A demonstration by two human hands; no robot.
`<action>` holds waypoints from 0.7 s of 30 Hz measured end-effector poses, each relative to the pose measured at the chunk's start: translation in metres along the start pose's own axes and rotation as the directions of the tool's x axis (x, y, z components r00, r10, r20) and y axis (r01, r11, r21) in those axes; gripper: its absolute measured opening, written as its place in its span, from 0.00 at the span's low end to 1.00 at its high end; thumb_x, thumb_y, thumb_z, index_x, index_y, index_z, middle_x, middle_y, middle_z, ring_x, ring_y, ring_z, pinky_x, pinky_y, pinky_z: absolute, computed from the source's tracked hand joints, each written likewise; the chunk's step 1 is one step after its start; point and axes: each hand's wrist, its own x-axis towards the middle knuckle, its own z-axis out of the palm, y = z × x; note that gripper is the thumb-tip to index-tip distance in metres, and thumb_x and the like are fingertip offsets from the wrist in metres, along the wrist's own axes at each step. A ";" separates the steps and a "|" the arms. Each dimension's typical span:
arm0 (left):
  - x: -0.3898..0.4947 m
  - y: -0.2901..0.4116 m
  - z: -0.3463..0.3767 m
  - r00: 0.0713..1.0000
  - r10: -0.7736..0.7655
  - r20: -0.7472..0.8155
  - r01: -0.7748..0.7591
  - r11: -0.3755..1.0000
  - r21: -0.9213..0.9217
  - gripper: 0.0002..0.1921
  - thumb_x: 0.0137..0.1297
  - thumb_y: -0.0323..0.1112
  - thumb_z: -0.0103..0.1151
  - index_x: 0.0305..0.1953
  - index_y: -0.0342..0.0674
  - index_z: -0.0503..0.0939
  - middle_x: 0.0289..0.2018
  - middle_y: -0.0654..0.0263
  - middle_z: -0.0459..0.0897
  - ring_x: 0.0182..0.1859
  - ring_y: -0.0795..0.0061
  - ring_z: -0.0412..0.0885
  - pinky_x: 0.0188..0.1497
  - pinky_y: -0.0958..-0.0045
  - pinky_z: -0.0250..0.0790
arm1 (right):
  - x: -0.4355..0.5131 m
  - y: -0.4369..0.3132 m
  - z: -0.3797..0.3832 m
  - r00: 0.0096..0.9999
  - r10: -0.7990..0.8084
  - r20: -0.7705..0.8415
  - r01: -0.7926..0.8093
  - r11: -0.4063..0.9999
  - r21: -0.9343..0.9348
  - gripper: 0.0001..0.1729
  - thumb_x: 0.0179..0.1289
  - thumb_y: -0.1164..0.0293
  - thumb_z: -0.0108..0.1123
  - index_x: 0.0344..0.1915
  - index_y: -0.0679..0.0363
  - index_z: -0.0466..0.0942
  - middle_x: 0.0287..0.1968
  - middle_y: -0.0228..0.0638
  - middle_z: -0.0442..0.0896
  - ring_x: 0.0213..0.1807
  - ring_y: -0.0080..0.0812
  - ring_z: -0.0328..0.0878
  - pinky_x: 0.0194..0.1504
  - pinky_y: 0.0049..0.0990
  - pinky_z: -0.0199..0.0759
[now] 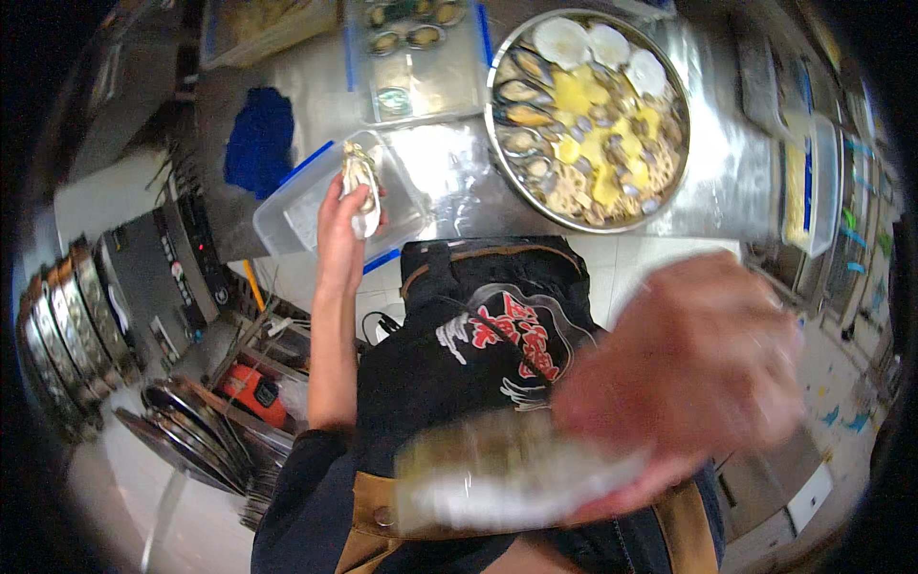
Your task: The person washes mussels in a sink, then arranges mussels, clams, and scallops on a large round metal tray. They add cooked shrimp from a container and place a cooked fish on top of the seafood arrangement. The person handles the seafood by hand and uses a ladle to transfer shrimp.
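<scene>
My left hand (343, 219) grips an oyster (361, 190) upright over a clear plastic box with blue clips (287, 222). Close to the camera and badly blurred, my right hand (681, 366) is closed around a pale, shell-like thing (495, 473), which looks like another oyster. Both hands are well apart, with my black printed apron (495, 330) between them. On the steel table stands a wide round metal pan (490, 129). It holds mussels (523, 115), white shells (561, 41), yellow slices (606, 183), lotus root slices (566, 188) and small clams.
A second clear box (437, 79) with abalones (425, 36) sits at the back. Left of it lies a blue cloth (262, 140) on the steel table (459, 172). Stacked steamers (72, 337) and metal trays (193, 430) are at lower left. A lidded tub (817, 186) is on the right.
</scene>
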 end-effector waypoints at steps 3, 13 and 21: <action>0.006 0.001 0.016 0.999 0.000 0.034 -0.001 0.999 0.045 0.22 0.70 0.36 0.51 0.62 0.35 0.68 0.40 0.60 0.81 0.31 0.77 0.76 0.30 0.77 0.65 | 0.003 -0.026 -0.047 0.977 -0.009 0.213 0.009 1.000 0.000 0.12 0.58 0.56 0.70 0.35 0.49 0.81 0.31 0.25 0.86 0.25 0.19 0.73 0.25 0.17 0.62; 0.016 0.010 0.052 0.965 -0.056 0.255 0.017 0.988 0.153 0.24 0.70 0.33 0.54 0.64 0.33 0.66 0.44 0.61 0.83 0.41 0.79 0.80 0.42 0.78 0.72 | -0.061 -0.011 -0.028 0.984 -0.066 -0.167 0.061 0.998 -0.033 0.28 0.52 0.55 0.74 0.45 0.64 0.78 0.37 0.36 0.85 0.33 0.26 0.76 0.36 0.23 0.67; 0.016 0.010 0.076 0.971 -0.048 0.232 0.000 0.979 0.203 0.22 0.69 0.32 0.56 0.61 0.31 0.69 0.47 0.62 0.81 0.47 0.77 0.80 0.52 0.76 0.69 | -0.123 0.208 -0.032 0.322 0.683 -0.656 -0.666 0.656 0.356 0.37 0.52 0.58 0.75 0.55 0.73 0.76 0.47 0.46 0.84 0.47 0.32 0.81 0.52 0.30 0.74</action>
